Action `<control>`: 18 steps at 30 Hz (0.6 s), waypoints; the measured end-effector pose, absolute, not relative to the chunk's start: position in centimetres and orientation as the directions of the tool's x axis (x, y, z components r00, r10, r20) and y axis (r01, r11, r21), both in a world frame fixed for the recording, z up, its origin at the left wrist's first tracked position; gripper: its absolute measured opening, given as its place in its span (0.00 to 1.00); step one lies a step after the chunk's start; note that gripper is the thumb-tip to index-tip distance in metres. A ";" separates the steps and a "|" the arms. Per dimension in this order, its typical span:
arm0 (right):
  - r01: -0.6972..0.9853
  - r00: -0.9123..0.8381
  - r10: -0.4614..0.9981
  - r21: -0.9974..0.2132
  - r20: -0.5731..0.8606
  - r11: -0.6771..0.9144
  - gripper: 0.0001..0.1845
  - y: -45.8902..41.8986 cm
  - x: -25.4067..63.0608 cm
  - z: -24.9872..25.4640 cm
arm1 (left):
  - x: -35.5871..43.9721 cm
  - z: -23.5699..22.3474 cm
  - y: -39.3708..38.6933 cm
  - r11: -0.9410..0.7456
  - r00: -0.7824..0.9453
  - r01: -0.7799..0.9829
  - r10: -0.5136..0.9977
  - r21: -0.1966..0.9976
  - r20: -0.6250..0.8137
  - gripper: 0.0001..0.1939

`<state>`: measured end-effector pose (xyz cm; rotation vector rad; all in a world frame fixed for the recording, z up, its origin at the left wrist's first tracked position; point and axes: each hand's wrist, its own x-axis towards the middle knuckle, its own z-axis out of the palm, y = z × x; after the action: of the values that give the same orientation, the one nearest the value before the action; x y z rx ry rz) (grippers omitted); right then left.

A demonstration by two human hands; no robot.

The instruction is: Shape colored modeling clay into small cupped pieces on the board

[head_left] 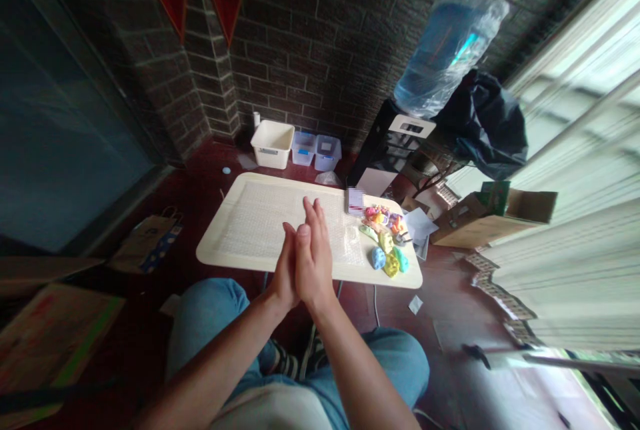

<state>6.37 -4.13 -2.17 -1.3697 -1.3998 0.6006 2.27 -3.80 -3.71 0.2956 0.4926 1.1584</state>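
Over the near edge of the low cream table (213, 250), my left hand (284, 269) and my right hand (315, 260) are pressed palm to palm, fingers stretched forward. Whatever lies between the palms, if anything, is hidden. Beneath them a clear textured sheet (260, 223) covers much of the tabletop. To the right sit soft clay-like lumps: a blue lump (378, 258), a yellow lump (391, 265), a green lump (401, 259) and a pale yellow lump (385, 241). Behind these is a cluster of pink, orange and purple pieces (379, 218). A small pale box (355, 201) stands at the table's back edge.
A white basket (271, 150) and two clear bins (303, 150) stand by the brick wall. Behind the table's right end is a water dispenser (383, 150). An open cardboard box (495, 220) is at the right, a paper bag (145, 243) at the left.
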 end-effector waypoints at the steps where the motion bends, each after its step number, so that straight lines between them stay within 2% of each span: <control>1: 0.326 0.240 0.933 -0.927 0.269 0.184 0.29 -3.8 6.6 -2.4 | 2.2 -3.6 -3.8 0.378 0.310 -0.796 0.926 0.473 -0.218 0.29; 4: 0.135 0.289 0.944 -0.983 0.158 0.123 0.31 -3.7 6.7 -3.3 | 2.1 -3.7 -3.7 0.319 0.253 -0.805 0.947 0.501 -0.197 0.28; 7: 0.102 0.215 0.958 -0.980 0.190 0.171 0.27 -4.4 6.3 -4.1 | 1.7 -4.2 -2.6 0.278 0.167 -0.803 0.954 0.526 -0.250 0.25; 9: 0.065 0.180 0.961 -0.977 0.210 0.202 0.24 -4.8 6.1 -4.4 | 1.2 -4.3 -1.5 0.278 0.083 -0.787 0.932 0.551 -0.352 0.23; 11: -0.023 0.194 0.960 -0.978 0.199 0.208 0.24 -4.8 6.1 -4.4 | 0.8 -3.9 -0.8 0.319 0.099 -0.794 0.908 0.518 -0.406 0.24; 14: -0.168 0.237 0.950 -0.955 0.202 0.245 0.28 -4.3 6.3 -4.0 | 0.5 -3.1 -1.0 0.372 0.229 -0.820 0.910 0.435 -0.347 0.25; 16: -0.150 0.238 0.940 -0.947 0.245 0.285 0.29 -3.9 6.6 -3.8 | 0.6 -2.8 -1.7 0.399 0.287 -0.811 0.909 0.428 -0.303 0.23; 18: 0.022 0.204 0.924 -0.945 0.325 0.327 0.28 -3.6 7.0 -3.5 | 0.6 -2.9 -2.2 0.427 0.335 -0.788 0.902 0.444 -0.273 0.22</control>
<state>7.03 -3.56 -3.53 -1.0439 -1.1892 0.8231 0.63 -2.22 -2.94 0.2497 0.5223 1.1167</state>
